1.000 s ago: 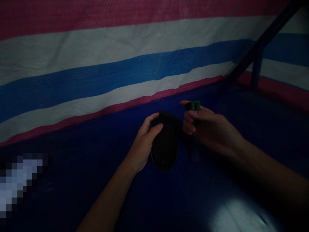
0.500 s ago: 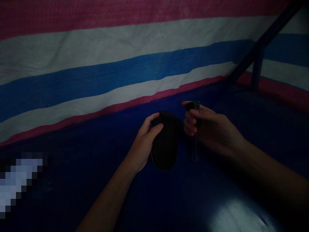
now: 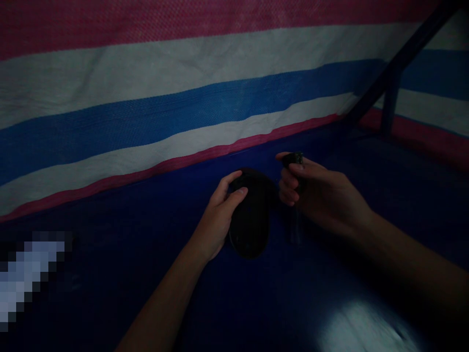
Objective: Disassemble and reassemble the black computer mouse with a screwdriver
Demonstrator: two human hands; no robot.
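Note:
My left hand point(image 3: 220, 215) grips the left edge of a dark, elongated oval object point(image 3: 251, 225) with a rounded near end. Its thumb lies on the top face, and the fingers curl round the far left side. It is too dark to tell what kind of thing it is. To the right, my right hand point(image 3: 315, 188) is closed on a small black piece point(image 3: 292, 159) with a greenish, patterned end, pinched between thumb and forefinger. Below those fingers, a faint clear strip or reflection shows, too dim to make out. The two hands are apart.
Under the hands spreads a dark blue, glossy surface point(image 3: 146, 234) with a bright reflection at the lower right. Behind it hangs a striped red, white and blue sheet point(image 3: 164, 117). A dark slanted bar point(image 3: 399, 63) stands at the right. A pixelated pale shape point(image 3: 32, 269) lies at left.
Almost nothing differs. Both hands keep their grips and places, and the small black piece in my right hand has tilted very slightly.

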